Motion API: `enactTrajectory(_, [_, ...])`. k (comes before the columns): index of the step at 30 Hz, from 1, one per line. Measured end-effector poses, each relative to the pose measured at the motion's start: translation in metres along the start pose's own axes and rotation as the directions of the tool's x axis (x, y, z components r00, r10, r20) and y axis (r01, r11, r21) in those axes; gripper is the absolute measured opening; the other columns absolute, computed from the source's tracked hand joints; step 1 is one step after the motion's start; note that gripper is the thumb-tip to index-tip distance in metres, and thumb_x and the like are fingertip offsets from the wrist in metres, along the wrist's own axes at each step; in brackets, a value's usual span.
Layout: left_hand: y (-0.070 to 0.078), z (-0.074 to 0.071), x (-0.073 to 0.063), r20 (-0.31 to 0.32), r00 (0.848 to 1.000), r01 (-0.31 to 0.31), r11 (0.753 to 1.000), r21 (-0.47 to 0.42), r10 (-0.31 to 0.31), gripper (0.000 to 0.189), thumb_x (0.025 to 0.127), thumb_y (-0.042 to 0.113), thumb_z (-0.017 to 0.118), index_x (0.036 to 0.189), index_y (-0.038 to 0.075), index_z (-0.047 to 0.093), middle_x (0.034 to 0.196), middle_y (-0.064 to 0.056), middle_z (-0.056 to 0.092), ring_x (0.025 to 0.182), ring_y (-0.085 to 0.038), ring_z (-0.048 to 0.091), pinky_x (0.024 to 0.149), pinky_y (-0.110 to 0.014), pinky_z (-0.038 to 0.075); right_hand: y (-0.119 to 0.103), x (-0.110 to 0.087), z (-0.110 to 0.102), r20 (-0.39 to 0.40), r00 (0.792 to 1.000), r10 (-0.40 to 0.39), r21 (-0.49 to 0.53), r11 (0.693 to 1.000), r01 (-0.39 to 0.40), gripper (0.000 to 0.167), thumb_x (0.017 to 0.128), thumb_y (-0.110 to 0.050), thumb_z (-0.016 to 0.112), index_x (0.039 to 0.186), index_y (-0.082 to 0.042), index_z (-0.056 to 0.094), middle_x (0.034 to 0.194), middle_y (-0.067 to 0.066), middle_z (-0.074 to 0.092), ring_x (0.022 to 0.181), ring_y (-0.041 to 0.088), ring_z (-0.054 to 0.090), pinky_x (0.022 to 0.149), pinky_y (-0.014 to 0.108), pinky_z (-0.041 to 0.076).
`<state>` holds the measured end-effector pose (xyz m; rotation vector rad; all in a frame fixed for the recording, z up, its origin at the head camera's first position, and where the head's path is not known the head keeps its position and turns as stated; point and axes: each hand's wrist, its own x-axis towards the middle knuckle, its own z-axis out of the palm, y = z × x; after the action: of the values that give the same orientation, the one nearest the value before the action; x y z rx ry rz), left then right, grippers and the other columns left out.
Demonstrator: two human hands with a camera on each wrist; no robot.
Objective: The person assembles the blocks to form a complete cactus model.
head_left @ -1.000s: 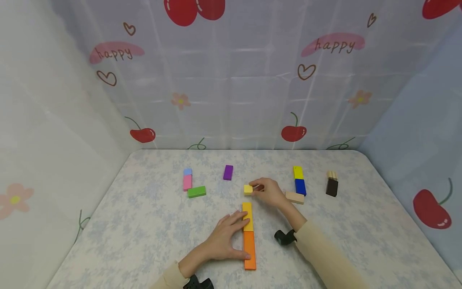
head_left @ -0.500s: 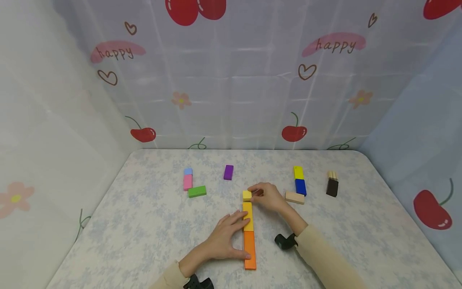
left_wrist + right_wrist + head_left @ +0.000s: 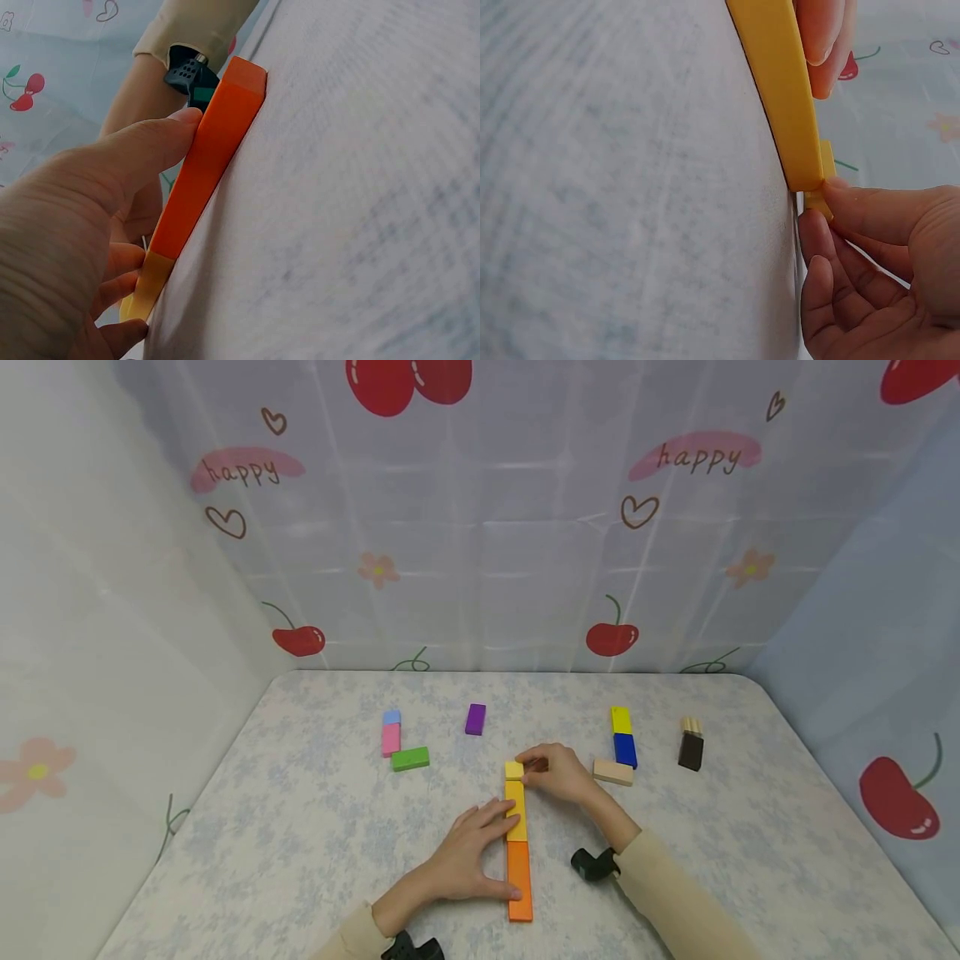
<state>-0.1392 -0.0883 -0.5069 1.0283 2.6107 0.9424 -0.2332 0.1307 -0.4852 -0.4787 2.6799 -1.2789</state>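
Note:
An orange block (image 3: 519,864) and a golden-yellow block (image 3: 515,789) lie end to end in a line on the table. My left hand (image 3: 461,860) spans both from the left, thumb on the orange block and spread fingertips on the golden-yellow one. At the far end of that line, my right hand (image 3: 561,773) pinches a small yellow block (image 3: 513,769) between thumb and fingers. In the right wrist view, the small block is partly hidden behind the end of the golden-yellow block (image 3: 780,97).
Left of centre lie light blue, pink (image 3: 391,740) and green (image 3: 410,759) blocks, with a purple block (image 3: 476,719) farther back. To the right are yellow, blue (image 3: 625,751) and beige (image 3: 612,772) blocks, then a dark brown block (image 3: 691,751) beside several pale sticks.
My right hand has drawn the small yellow block nearer, from a gap beyond the line to the far end of the golden-yellow block. The left hand has stayed in place.

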Motion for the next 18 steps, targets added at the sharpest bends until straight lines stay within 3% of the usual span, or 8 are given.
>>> enactTrajectory(18, [-0.0016, 0.0016, 0.0001, -0.012, 1.0, -0.008, 1.0, 0.007, 0.008, 0.091, 0.074, 0.057, 0.078, 0.148, 0.015, 0.045, 0.16, 0.001, 0.029, 0.15, -0.026, 0.022, 0.119, -0.055, 0.019, 0.0033, -0.001, -0.0005, 0.032, 0.999, -0.013, -0.005, 1.0, 0.013, 0.024, 0.086, -0.007, 0.073, 0.11, -0.004, 0.072, 0.101, 0.008, 0.071, 0.082, 0.014, 0.061, 0.077, 0.029, 0.054])
